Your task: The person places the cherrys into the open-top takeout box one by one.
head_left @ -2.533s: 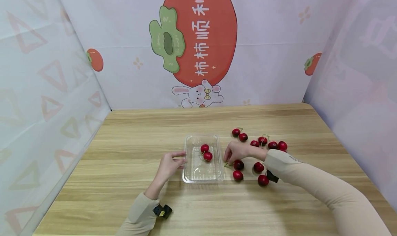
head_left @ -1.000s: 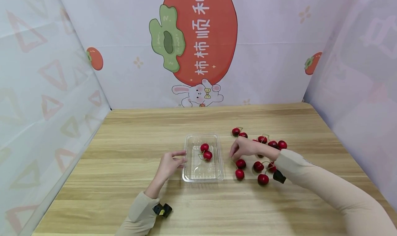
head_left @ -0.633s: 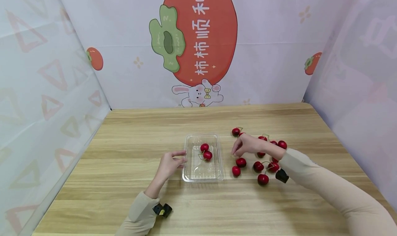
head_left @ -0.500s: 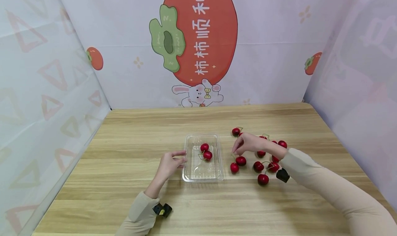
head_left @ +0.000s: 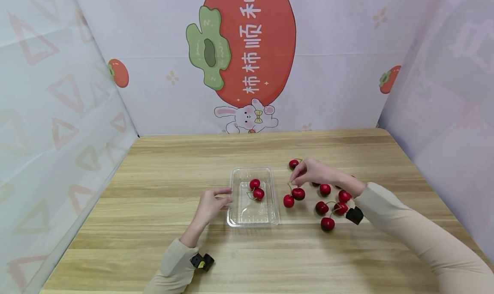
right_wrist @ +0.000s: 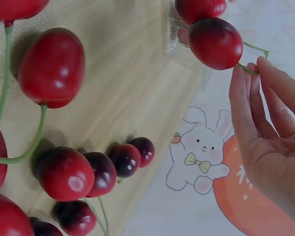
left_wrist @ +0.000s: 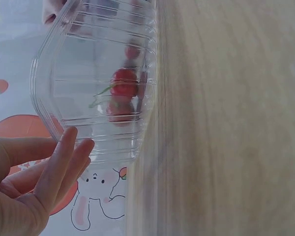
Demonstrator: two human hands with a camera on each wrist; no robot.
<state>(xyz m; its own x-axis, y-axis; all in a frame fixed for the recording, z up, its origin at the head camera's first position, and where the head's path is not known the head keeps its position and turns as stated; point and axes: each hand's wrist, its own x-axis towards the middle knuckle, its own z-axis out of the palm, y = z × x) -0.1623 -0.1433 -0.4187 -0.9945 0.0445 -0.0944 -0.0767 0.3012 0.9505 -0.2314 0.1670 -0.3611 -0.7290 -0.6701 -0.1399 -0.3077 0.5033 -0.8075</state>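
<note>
Head view: Right hand (head_left: 313,172) pinches a cherry pair (head_left: 298,194) by the stem

Nearest, a wrist camera (head_left: 208,263) sits on the left cuff (head_left: 175,259). Three loose cherries (head_left: 327,224) lie between three and four o'clock of the tub (head_left: 252,224). At its nine o'clock, the left hand (head_left: 208,207) touches the rim, fingers nearly straight. Inside, two cherries (head_left: 258,194) rest slightly toward one o'clock. The cherry pair hangs at three o'clock, outside the tub. Other cherries (head_left: 325,189) spread toward two o'clock, some hidden by the right hand. Farthest, a rabbit (head_left: 247,117) and persimmon (head_left: 270,49) decorate the wall (head_left: 332,71).
</note>
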